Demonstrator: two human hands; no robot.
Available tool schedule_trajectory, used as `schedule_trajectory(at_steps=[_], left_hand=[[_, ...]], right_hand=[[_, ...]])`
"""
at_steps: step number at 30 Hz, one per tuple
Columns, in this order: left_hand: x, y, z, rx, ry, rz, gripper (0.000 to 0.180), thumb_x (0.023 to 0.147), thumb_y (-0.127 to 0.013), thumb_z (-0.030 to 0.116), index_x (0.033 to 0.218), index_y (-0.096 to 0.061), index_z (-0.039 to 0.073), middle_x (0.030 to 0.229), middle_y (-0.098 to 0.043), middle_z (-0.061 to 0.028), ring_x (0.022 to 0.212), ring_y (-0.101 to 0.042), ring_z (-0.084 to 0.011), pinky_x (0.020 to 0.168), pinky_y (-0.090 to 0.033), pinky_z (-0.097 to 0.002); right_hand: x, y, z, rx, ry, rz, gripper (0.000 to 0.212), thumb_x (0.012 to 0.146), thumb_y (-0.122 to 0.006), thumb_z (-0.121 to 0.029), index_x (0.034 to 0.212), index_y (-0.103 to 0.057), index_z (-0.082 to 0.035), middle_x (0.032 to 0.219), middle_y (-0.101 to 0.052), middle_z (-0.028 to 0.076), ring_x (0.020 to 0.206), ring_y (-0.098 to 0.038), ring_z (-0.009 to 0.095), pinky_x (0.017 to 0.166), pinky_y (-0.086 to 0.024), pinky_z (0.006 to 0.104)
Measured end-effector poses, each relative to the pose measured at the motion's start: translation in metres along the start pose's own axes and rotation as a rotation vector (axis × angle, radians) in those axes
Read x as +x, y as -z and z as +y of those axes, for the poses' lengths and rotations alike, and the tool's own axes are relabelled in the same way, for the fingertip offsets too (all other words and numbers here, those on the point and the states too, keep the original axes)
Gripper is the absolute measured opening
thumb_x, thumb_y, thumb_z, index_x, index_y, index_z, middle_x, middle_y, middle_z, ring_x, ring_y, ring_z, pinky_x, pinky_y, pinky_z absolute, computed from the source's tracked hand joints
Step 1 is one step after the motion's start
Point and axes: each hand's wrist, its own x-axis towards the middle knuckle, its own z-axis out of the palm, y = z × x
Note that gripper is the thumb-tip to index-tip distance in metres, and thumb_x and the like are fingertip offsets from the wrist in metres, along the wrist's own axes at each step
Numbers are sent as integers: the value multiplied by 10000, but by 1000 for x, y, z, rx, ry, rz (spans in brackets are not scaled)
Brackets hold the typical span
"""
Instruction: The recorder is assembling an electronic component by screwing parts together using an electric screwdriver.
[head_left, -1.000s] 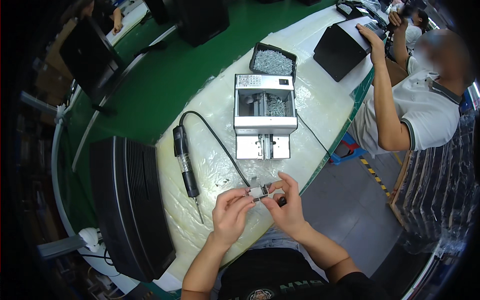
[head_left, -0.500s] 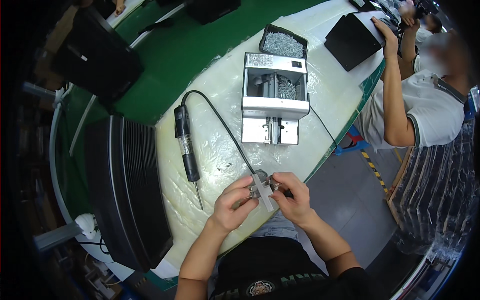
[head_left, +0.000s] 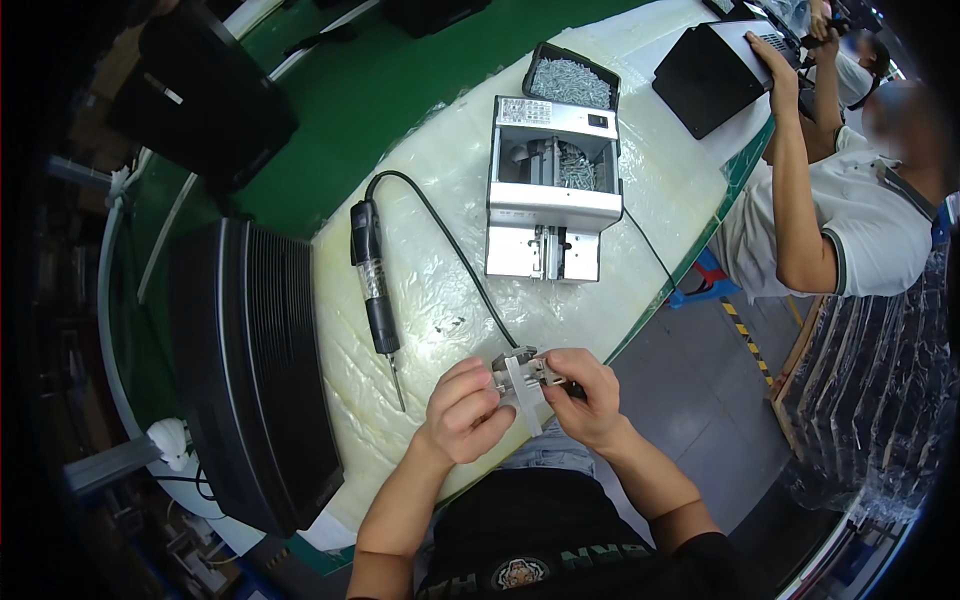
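Film-covered work table (head_left: 650,160) spreads ahead of the fingers. Black slatted casing (head_left: 255,370) sits well left of the left hand (head_left: 465,412); the silver screw feeder (head_left: 555,205) stands well ahead of the right hand (head_left: 590,398), with the black screw tray (head_left: 532,68) just beyond it. Electric screwdriver (head_left: 374,290) lies ahead and left of the left fingers, bit toward the wearer. Metal bracket (head_left: 524,395) is between the two hands, raised near the table's close edge: its long flat strip runs away from the body, crosswise to the fingers, near end tipped slightly right. Neither hand is clearly nearer; left fingers are curled in, pinching its left side, right thumb and fingers pinch its right. Dark item at the right palm, mostly hidden, can't tell what. Writing: feeder's label (head_left: 525,111) too small to read; shirt has pale lettering, partly cut off, beside a tiger-face emblem (head_left: 522,573). No marking readable on the bracket.
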Motion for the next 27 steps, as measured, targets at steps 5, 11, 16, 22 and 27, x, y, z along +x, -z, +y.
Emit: schedule_trajectory(at_steps=[5, 11, 16, 22, 27], left_hand=[[0, 2, 2, 6, -18, -21, 297, 661, -821, -61, 879, -706, 104, 1091, -495, -96, 1120, -560, -325, 900, -636, -465], [5, 4, 2, 33, -57, -39, 246, 675, -776, -73, 859, -687, 65, 1079, -521, -103, 1107, -583, -328, 852, -663, -429], [11, 7, 0, 47, -114, -89, 155, 697, -746, -16, 805, -663, 58, 1048, -580, -98, 1098, -609, -311, 830, -674, -400], [21, 0, 6, -5, -192, -170, 192, 673, -763, -15, 827, -675, 56, 1058, -557, -97, 1098, -602, -323, 833, -664, -416], [28, -13, 10, -36, -181, -207, 182, 685, -754, 33, 848, -676, 48, 1050, -603, -104, 1070, -624, -312, 800, -649, -409]], right_hand=[[-1, 0, -2, 0, 24, -6, 464, 794, -794, 78, 1213, -620, -16, 1057, -716, 191, 808, -739, 295, 619, -582, 318], [3, 17, -8, -6, -15, -70, 466, 815, -736, 109, 1248, -616, -16, 1121, -682, 174, 694, -683, 214, 569, -539, 289], [10, 48, -25, -89, -55, -149, 420, 815, -692, 101, 1209, -700, -46, 1144, -620, 120, 542, -526, 93, 500, -444, 248], [18, 56, -46, -338, -33, -305, 508, 746, -683, 54, 1229, -735, -97, 1132, -595, 85, 528, -514, 100, 467, -444, 268], [11, 61, -43, -393, -60, -279, 541, 737, -669, 45, 1254, -728, -101, 1138, -596, 80, 532, -512, 129, 473, -459, 291]])
